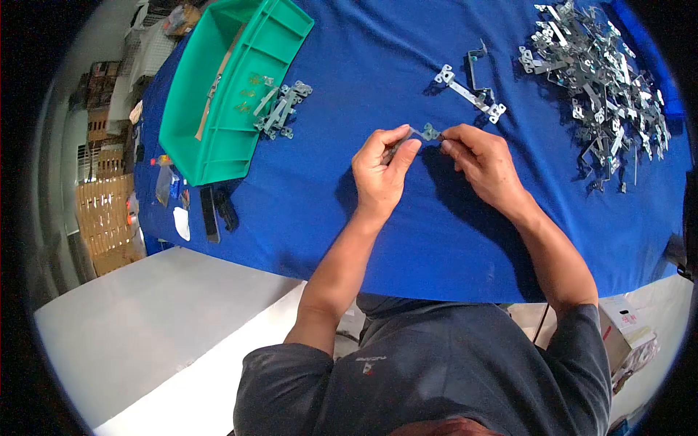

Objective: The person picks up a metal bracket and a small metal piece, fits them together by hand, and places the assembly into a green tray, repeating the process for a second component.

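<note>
Between my two hands, over the blue cloth, is a small metal bracket (429, 132) with a looped end. My left hand (383, 171) is closed on it, thumb and fingers pinching its left part. At its right end the fingertips of my right hand (486, 163) are pinched together, and part of the bracket is hidden by the fingers. Just beyond my hands lie two more metal brackets: a flat one (465, 93) with looped ends and a bent one (474, 69) behind it.
A large heap of metal brackets (603, 87) covers the right side of the blue cloth (327, 218). At the left stands a green bin (211, 163), with a smaller pile of brackets (283, 109) beside its right wall. Near the left edge lies a dark tool (209, 214).
</note>
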Tool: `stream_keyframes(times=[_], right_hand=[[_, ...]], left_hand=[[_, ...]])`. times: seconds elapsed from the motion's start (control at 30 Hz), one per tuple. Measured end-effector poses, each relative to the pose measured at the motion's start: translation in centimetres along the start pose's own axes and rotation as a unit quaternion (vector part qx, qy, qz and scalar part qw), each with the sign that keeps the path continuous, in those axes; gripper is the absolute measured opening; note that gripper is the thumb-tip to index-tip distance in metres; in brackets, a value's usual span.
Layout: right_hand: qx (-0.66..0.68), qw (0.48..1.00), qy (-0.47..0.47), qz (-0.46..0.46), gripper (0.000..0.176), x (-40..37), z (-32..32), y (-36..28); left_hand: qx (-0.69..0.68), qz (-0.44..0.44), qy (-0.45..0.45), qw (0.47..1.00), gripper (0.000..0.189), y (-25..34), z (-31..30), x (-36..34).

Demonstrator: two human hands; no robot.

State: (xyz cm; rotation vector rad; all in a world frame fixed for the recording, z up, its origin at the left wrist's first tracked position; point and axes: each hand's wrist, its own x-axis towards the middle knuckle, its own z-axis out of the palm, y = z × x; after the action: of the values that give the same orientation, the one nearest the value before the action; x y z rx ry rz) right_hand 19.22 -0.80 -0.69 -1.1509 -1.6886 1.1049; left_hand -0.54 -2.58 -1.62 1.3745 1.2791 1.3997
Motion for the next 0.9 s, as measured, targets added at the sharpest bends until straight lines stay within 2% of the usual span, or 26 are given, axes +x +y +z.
stream_keyframes(times=[0.1,0.2,0.4,0.5,0.63,0.8,0.9], right_hand=[[-0.016,1.000,-0.013,-0.005,0.013,0.1,0.0,0.0],[0.001,1.000,-0.019,0.022,0.013,0.1,-0.2,-0.5],[-0.001,1.000,-0.023,0.016,0.012,0.1,-0.2,-0.5],[-0.021,0.999,-0.010,-0.034,0.012,0.1,-0.1,0.1],[0.008,0.998,-0.022,0.055,0.012,0.0,0.0,-0.6],[0.072,0.995,-0.017,0.071,0.013,0.0,-0.3,-1.3],[0.054,0.997,-0.024,0.056,0.015,-0.1,-0.3,-0.7]], left_hand=[[0.007,-0.025,-0.030,0.999,0.026,0.1,-0.5,-0.2],[0.013,-0.019,-0.031,0.999,0.025,0.0,-0.5,-0.2],[0.010,-0.022,-0.029,0.999,0.025,-0.1,-0.4,-0.1],[0.020,-0.015,-0.032,0.999,0.025,-0.3,-0.1,-0.1],[0.074,-0.007,-0.043,0.996,0.023,0.2,-0.3,-0.1],[0.130,0.059,-0.050,0.989,0.023,0.4,-0.1,0.2],[0.152,0.093,-0.065,0.982,0.024,0.6,-0.1,0.3]])
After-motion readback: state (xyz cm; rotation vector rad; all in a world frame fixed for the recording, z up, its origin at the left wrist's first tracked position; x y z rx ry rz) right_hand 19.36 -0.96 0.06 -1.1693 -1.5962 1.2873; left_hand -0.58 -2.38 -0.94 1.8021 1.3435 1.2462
